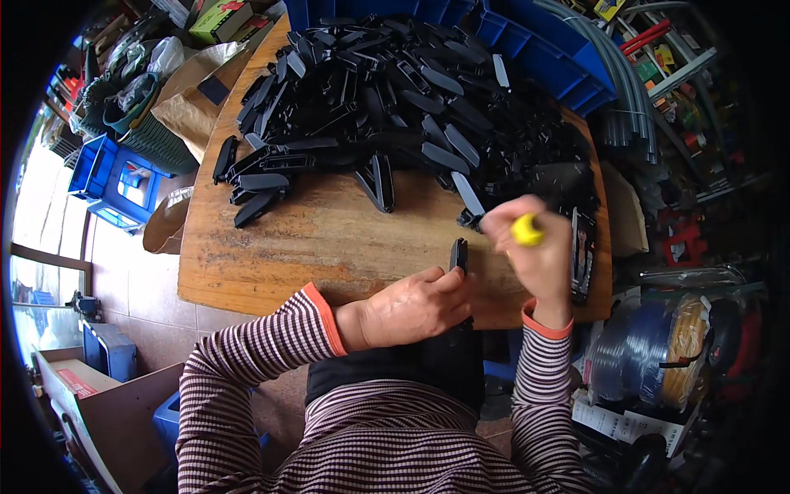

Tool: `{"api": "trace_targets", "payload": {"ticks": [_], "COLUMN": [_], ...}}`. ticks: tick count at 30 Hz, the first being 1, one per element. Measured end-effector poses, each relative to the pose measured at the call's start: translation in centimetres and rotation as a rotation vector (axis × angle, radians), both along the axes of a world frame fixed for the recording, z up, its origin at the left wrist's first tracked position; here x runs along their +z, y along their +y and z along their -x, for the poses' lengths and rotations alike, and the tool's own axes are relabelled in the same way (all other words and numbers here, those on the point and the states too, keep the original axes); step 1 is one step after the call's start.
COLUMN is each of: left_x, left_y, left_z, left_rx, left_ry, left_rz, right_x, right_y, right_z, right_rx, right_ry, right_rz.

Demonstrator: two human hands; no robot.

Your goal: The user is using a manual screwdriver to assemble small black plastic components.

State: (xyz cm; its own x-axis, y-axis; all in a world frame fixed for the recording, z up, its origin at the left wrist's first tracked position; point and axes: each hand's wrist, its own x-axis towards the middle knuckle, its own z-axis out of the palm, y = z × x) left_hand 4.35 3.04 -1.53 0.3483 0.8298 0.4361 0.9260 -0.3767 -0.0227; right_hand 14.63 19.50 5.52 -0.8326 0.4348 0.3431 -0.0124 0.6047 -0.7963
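Near the table's front edge, my left hand point(418, 306) is closed round a narrow black plastic part point(459, 254), whose end sticks up past the fingers. To its right and a little higher, my right hand point(533, 251) is blurred by motion and closed round a yellow-handled tool point(527, 230). Only the tool's rounded handle end shows; whatever lies below is hidden by the hand. Beyond both hands spreads a big heap of long black plastic parts point(387, 99), some with smooth grey faces. One grey-faced part point(467, 196) lies just behind my right hand.
The wooden table point(329, 239) carries the heap. Blue plastic bins point(547, 58) stand at its far edge. Black strips point(583, 255) lie at its right side. Beyond the left edge are a paper bag point(191, 95) and a blue crate point(115, 183); rolls of tubing point(650, 346) sit at right.
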Motion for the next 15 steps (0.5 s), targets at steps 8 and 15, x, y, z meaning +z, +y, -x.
{"api": "trace_targets", "payload": {"ticks": [8, 15], "left_x": [0.0, 0.7], "left_y": [0.4, 3.2], "left_z": [0.6, 1.9], "left_rx": [-0.045, -0.014], "left_ry": [-0.03, -0.007], "left_rz": [0.047, 0.12], "right_x": [-2.8, -3.2], "right_y": [0.3, 4.5], "right_z": [1.6, -4.5], "right_rx": [-0.166, -0.49], "right_ry": [0.399, -0.194], "right_rz": [0.371, -0.235]}}
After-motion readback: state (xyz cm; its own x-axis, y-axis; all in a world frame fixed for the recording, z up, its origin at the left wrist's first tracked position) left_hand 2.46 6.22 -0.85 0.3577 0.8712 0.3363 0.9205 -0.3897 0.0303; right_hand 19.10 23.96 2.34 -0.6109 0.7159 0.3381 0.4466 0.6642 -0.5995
